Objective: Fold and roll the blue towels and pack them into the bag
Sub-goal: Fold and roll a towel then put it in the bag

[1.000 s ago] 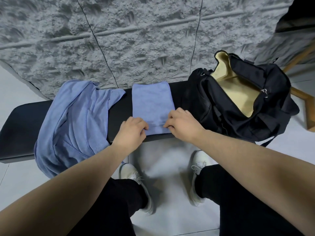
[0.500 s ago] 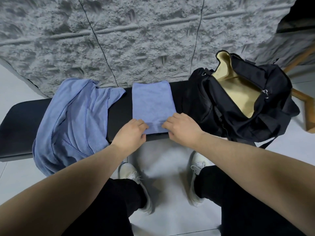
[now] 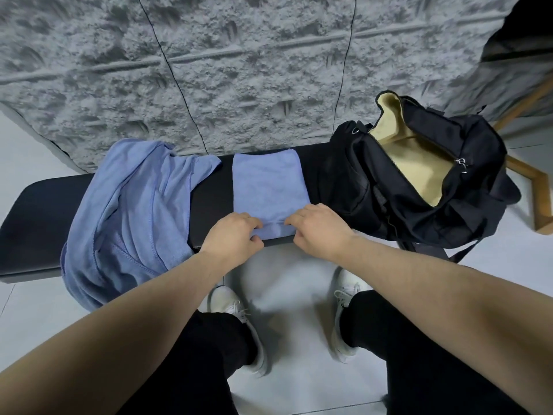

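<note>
A folded blue towel (image 3: 267,187) lies flat across the middle of a black bench (image 3: 36,217). My left hand (image 3: 232,238) and my right hand (image 3: 318,227) both grip its near edge with curled fingers, and a small roll of cloth shows between them at the bench's front edge. A loose heap of blue towels (image 3: 131,217) sits to the left, draping over the front of the bench. The black bag (image 3: 419,181) stands at the right end, unzipped, its tan lining showing.
A rough grey stone wall rises right behind the bench. A wooden frame (image 3: 535,181) stands on the floor beside the bag at the far right. My legs and white shoes (image 3: 239,319) are on the pale tiled floor below the bench.
Both hands have shifted slightly toward the towel's near edge and curled it up a little. The towel heap and the bag have not moved.
</note>
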The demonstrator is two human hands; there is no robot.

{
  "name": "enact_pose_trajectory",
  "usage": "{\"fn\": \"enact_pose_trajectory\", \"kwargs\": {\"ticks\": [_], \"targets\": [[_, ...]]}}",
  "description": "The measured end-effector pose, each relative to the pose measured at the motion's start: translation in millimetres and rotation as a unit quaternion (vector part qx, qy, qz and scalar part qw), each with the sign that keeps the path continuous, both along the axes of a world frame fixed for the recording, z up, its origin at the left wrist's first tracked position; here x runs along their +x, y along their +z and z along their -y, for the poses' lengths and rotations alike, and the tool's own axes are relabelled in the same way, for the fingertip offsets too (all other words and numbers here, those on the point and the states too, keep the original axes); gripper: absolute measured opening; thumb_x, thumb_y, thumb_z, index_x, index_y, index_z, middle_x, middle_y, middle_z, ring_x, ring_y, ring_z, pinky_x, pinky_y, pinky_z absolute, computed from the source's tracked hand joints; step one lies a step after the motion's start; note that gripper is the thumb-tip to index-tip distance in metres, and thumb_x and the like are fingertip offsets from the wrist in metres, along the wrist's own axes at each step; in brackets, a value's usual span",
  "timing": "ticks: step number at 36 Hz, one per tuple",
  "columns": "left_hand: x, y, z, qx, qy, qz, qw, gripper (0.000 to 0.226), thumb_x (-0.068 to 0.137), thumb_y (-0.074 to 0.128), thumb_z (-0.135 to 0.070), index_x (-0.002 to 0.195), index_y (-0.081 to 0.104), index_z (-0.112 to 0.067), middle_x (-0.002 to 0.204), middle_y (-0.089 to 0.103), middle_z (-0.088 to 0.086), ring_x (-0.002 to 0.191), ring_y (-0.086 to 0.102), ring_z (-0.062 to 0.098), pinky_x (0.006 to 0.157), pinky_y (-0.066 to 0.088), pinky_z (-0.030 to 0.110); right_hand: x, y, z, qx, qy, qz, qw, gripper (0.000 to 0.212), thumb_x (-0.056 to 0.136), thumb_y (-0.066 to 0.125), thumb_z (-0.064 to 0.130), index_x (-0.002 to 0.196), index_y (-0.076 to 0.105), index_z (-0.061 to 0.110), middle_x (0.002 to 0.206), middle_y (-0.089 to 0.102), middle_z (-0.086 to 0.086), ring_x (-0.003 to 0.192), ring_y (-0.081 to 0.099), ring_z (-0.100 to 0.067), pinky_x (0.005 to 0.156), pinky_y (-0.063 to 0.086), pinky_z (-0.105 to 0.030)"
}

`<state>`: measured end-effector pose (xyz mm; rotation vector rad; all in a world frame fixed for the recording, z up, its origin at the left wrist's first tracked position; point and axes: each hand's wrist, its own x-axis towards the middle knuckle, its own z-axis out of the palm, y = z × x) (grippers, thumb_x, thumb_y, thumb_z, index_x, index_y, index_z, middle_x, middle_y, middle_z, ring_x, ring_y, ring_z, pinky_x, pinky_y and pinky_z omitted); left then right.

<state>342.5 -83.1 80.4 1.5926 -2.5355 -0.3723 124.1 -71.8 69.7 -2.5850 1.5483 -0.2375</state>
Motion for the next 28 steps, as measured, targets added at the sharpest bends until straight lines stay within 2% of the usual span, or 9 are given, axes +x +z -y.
{"fn": "enact_pose_trajectory", "kwargs": {"ticks": [4,7,11,16,19,21,23,25,28], "targets": [[1,1,2,0.034,0.013,-0.005,0.999,0.018,0.085,0.052,-0.014,0.091,0.068,-0.008,0.082,0.059,0.009,0.079,0.051,0.027,0.062,0.034,0.029,-1,0,1,0.046,0.002,0.006,0.999,0.04,0.091,0.047,0.016,0.13,0.059,0.019,0.118,0.063,-0.001,0.11,0.053,-0.024,0.087,0.034,-0.033],[2,-2,4,0.046,0.018,-0.02,0.999,0.03,0.089,0.051,-0.015,0.113,0.069,-0.009,0.094,0.063,0.006,0.088,0.055,0.024,0.07,0.037,0.027,0,-1,2,0.071,-0.003,0.005,0.997,0.04,0.093,0.045,0.018,0.131,0.056,0.018,0.12,0.061,-0.002,0.112,0.051,-0.024,0.09,0.035,-0.033],[3,-3,5,0.035,0.0,-0.025,0.999,0.022,0.091,0.049,-0.011,0.105,0.066,-0.008,0.083,0.05,0.001,0.076,0.045,0.021,0.065,0.031,0.03,0,0,4,0.074,-0.011,0.017,0.997,0.039,0.094,0.044,0.015,0.131,0.054,0.015,0.123,0.059,-0.003,0.111,0.051,-0.026,0.089,0.035,-0.034],[6,-5,7,0.024,-0.013,-0.046,0.999,0.023,0.09,0.05,-0.007,0.109,0.061,-0.013,0.096,0.055,0.004,0.083,0.051,0.024,0.071,0.042,0.035,0,3,4,0.081,-0.023,0.051,0.995,0.033,0.092,0.043,0.01,0.124,0.049,0.018,0.107,0.06,-0.005,0.096,0.05,-0.029,0.076,0.037,-0.037],[7,-3,8,-0.019,-0.021,-0.061,0.998,0.017,0.086,0.054,-0.001,0.097,0.059,-0.012,0.095,0.052,0.001,0.079,0.047,0.024,0.067,0.039,0.035,-1,6,5,0.087,-0.036,0.059,0.994,0.033,0.095,0.042,0.009,0.124,0.054,0.02,0.104,0.057,-0.004,0.095,0.048,-0.026,0.08,0.041,-0.038],[6,-1,9,-0.073,-0.025,-0.035,0.996,0.016,0.079,0.06,0.002,0.087,0.061,-0.012,0.089,0.055,0.002,0.073,0.046,0.025,0.063,0.033,0.034,-2,6,7,0.073,-0.047,0.055,0.995,0.032,0.096,0.043,0.01,0.122,0.059,0.022,0.108,0.058,-0.002,0.098,0.048,-0.025,0.082,0.04,-0.038],[5,1,9,-0.114,-0.027,0.004,0.993,0.018,0.074,0.066,0.002,0.082,0.065,-0.014,0.083,0.058,0.002,0.068,0.049,0.026,0.06,0.029,0.032,-2,6,8,0.018,-0.048,0.043,0.998,0.03,0.094,0.049,0.01,0.114,0.067,0.023,0.105,0.058,-0.002,0.096,0.048,-0.027,0.077,0.034,-0.035],[4,2,8,-0.113,-0.029,-0.007,0.993,0.018,0.074,0.068,0.005,0.081,0.067,-0.012,0.08,0.059,0.003,0.064,0.051,0.026,0.054,0.033,0.03,-2,6,10,-0.023,-0.044,0.03,0.998,0.027,0.086,0.06,0.006,0.103,0.073,0.021,0.096,0.058,-0.002,0.088,0.049,-0.028,0.072,0.029,-0.033],[3,0,6,-0.088,-0.017,-0.029,0.996,0.018,0.076,0.067,0.008,0.082,0.068,-0.009,0.078,0.06,0.004,0.062,0.054,0.026,0.047,0.039,0.03,1,6,10,-0.025,-0.021,0.041,0.999,0.036,0.071,0.069,-0.004,0.098,0.073,0.019,0.082,0.058,-0.003,0.073,0.054,-0.027,0.063,0.034,-0.03]]}}
